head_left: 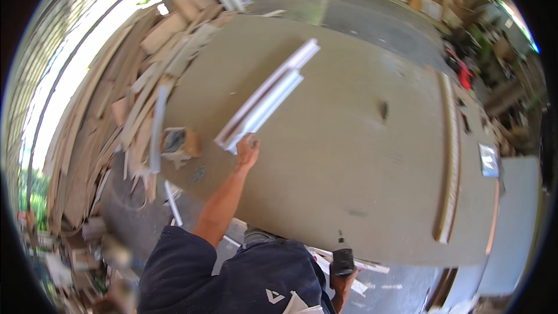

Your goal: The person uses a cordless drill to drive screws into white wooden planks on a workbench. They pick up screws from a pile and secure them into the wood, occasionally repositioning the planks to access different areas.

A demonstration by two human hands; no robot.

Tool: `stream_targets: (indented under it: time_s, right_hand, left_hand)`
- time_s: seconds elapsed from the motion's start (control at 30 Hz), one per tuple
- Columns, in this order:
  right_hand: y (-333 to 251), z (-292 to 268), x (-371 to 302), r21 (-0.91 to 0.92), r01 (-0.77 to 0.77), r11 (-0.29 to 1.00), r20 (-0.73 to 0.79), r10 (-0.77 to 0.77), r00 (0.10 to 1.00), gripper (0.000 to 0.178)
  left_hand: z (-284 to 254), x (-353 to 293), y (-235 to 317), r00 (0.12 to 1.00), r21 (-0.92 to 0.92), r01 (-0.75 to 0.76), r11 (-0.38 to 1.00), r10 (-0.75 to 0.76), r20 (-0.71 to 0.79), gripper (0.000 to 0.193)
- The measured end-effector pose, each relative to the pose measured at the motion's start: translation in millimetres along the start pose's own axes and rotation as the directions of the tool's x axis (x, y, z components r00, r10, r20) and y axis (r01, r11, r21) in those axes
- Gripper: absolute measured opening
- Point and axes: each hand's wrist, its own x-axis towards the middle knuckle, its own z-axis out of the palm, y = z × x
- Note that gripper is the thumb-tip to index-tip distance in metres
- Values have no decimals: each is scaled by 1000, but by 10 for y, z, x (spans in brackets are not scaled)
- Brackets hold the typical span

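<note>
My left hand (248, 152) is at the near end of two long white channel-shaped strips, its fingers curled against the edge of the closer white strip (269, 104). The farther white strip (270, 84) lies alongside and reaches further up the table. Both run diagonally above the large brown tabletop (325, 139) and look slightly blurred. Low in view, beside my body, my right hand (344, 284) is wrapped round a dark cordless drill (343, 260). Its bit points away from me, over the table's near edge.
A long pale strip (447, 163) lies along the table's right side, near a silvery packet (489, 160). At the left corner sits an open cardboard box (180, 142). Stacked planks (110, 99) crowd the left side. A small dark object (384, 110) rests on the tabletop.
</note>
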Motion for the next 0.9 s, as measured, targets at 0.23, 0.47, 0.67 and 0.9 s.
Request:
stream_targets:
  time_s: [0.23, 0.47, 0.67, 0.9]
  right_hand:
    - [-327, 277, 510, 31, 232, 972, -129, -226, 965, 31]
    - [-285, 527, 744, 217, 248, 944, -224, -200, 954, 28]
    - [-36, 848, 761, 364, 253, 896, -341, -124, 932, 37]
    - [-254, 865, 638, 257, 285, 923, -366, -180, 913, 43]
  left_hand:
    - [-1858, -243, -1144, 724, -92, 222, 971, -227, -652, 21]
    - [-3142, -411, -2506, 521, 88, 673, 734, -386, -761, 47]
    - [-3468, -192, -2883, 666, 280, 745, 605, -666, -335, 54]
    - [-3214, -15, -3274, 631, 181, 736, 652, -563, -534, 48]
